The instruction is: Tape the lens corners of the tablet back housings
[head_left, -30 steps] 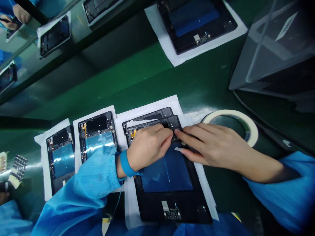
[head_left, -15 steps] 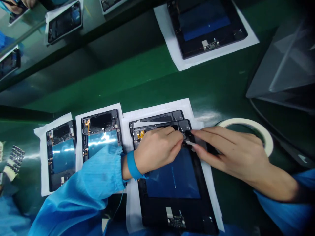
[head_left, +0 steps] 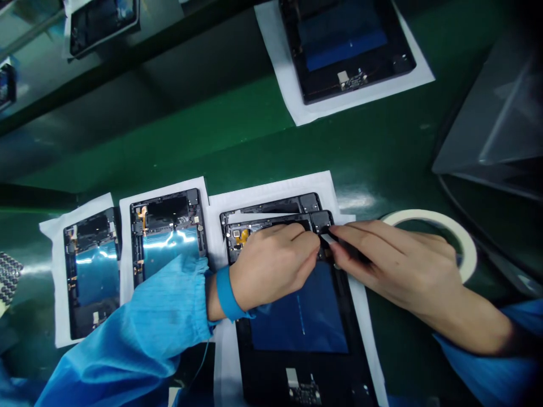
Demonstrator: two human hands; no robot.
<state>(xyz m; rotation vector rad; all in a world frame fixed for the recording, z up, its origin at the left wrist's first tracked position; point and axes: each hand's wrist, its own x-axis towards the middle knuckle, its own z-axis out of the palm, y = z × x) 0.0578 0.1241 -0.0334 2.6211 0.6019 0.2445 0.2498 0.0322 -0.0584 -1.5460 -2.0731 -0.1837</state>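
Observation:
An opened tablet [head_left: 299,316] with a blue battery lies in front of me, partly over another opened tablet [head_left: 275,204]. My left hand [head_left: 274,263], with a blue wrist strap [head_left: 229,293] on its wrist, rests over the upper part of the front tablet. Its fingertips are pinched together near the upper right corner; whatever they hold is hidden. From the right, my right hand [head_left: 399,265] reaches to the same corner. A small white strip [head_left: 328,239] shows between its thumb and forefinger, close to the left fingertips.
Two more opened tablets [head_left: 169,226] [head_left: 91,277] lie on white sheets to the left. Another tablet [head_left: 348,45] lies on a sheet at the far side. A roll of cream tape [head_left: 469,249] sits behind my right hand. At the right stands a grey box-like object [head_left: 492,124].
The camera view has shifted slightly, so the side tablets appear further left. Both hands stay at the tablet's upper right corner, and the white strip now shows at a steeper slant.

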